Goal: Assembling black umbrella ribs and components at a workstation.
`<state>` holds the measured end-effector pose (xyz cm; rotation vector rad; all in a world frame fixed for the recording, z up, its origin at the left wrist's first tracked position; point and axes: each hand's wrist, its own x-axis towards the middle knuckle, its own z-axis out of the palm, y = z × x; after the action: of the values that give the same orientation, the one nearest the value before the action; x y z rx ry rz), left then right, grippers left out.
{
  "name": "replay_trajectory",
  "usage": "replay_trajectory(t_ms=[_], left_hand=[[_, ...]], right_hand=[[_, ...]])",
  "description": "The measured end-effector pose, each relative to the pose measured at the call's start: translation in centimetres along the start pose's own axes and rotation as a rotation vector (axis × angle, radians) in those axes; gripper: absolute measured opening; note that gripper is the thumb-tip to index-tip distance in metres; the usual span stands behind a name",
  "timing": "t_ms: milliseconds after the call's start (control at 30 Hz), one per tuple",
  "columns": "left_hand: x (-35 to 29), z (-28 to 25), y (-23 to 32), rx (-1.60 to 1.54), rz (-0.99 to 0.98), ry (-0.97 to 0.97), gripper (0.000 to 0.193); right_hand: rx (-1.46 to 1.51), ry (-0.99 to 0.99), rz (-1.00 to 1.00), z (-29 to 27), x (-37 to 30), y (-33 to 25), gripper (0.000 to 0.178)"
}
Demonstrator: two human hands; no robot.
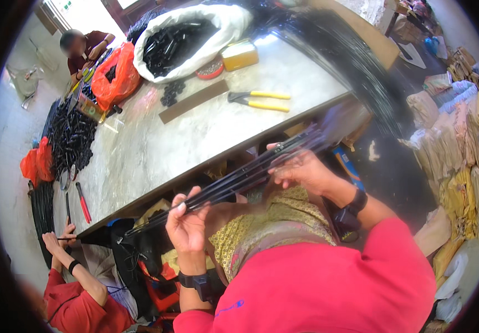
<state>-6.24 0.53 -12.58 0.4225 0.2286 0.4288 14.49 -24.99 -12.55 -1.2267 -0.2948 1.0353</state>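
A bundle of long, thin black rods [234, 180], resembling umbrella ribs, lies slantwise across my lap just off the table's front edge. My left hand [188, 225] is closed around its lower left part, with thumb and fingertips on the rods. Farther along, toward the upper right, my right hand [303, 173] grips the same bundle with its fingers curled. The rods' far right end is smeared by motion. Patterned yellow cloth [273, 222] covers my lap beneath them.
On the metal-topped table [195, 144] are yellow-handled pliers [259, 101], a dark flat bar [194, 101], a white sack [225, 22] of black tubes and red-handled pliers [83, 202]. Co-workers sit at the lower left and far left. Stacked bundles [467, 150] stand at right.
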Motion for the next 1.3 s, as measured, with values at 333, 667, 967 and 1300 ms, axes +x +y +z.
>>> replay_trajectory(t_ms=[333, 667, 967, 1300], left_hand=[[1.3, 2.9, -4.4, -0.191, -0.234, 0.044, 0.03], [4.3, 13.1, -1.6, 1.088, 0.133, -0.487, 0.037], [9.1, 10.6, -7.6, 0.531, -0.228, -0.43, 0.038], [9.7, 12.3, -8.8, 0.681, -0.01, -0.462, 0.03]], right_hand=[[0.024, -0.021, -0.512, -0.1, -1.7, -5.6, 0.037], [-0.374, -0.21, -0.599, 1.6, -2.0, -15.1, 0.037], [-0.488, 0.239, -0.768, 2.3, 1.1, -16.1, 0.04], [-1.128, 0.565, -0.993, 7.5, 1.2, -18.9, 0.021]])
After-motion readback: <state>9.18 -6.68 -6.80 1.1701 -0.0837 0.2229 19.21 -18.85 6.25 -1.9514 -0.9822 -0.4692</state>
